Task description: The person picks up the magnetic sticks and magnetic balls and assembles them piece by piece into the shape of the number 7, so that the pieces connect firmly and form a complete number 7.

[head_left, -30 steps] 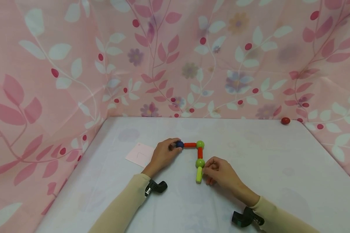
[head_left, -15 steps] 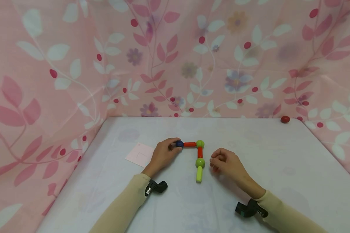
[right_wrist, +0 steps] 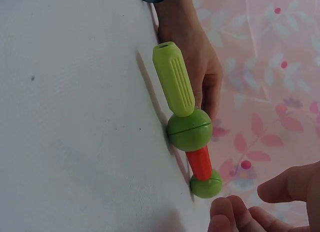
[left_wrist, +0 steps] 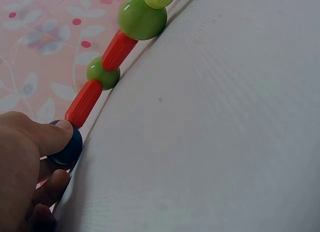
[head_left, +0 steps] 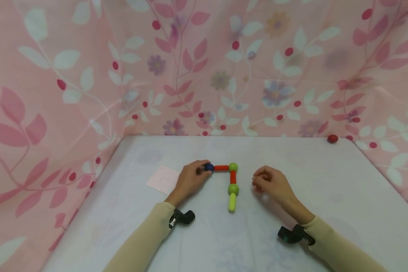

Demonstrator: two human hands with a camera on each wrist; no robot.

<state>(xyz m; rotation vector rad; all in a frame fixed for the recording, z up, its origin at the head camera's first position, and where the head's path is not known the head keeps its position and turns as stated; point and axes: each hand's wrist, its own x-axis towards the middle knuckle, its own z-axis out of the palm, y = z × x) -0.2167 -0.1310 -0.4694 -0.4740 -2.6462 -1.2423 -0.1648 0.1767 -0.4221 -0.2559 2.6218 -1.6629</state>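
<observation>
My left hand [head_left: 191,178] pinches a dark blue ball [head_left: 209,167] between thumb and fingers. From that ball a red rod [head_left: 221,168] runs right to a green ball [head_left: 233,166]. A second red rod [head_left: 233,177] leads nearer to another green ball [head_left: 233,189], and a yellow-green rod [head_left: 232,203] sticks out from it toward me. These joined pieces lie on the table in a hooked line; in the right wrist view the yellow-green rod [right_wrist: 174,80] shows its free end. My right hand [head_left: 275,187] hovers to their right, fingers loosely bent, touching none of them.
A pink card [head_left: 162,180] with a thin hooked line drawn on it lies left of my left hand, partly behind it. One red ball [head_left: 333,138] sits at the table's far right edge. Floral cloth [head_left: 204,68] hangs behind the table [head_left: 292,158].
My right hand has left the yellow-green rod and drawn back to the right and slightly farther from me. The left hand stays on the blue ball, and the joined pieces keep their place.
</observation>
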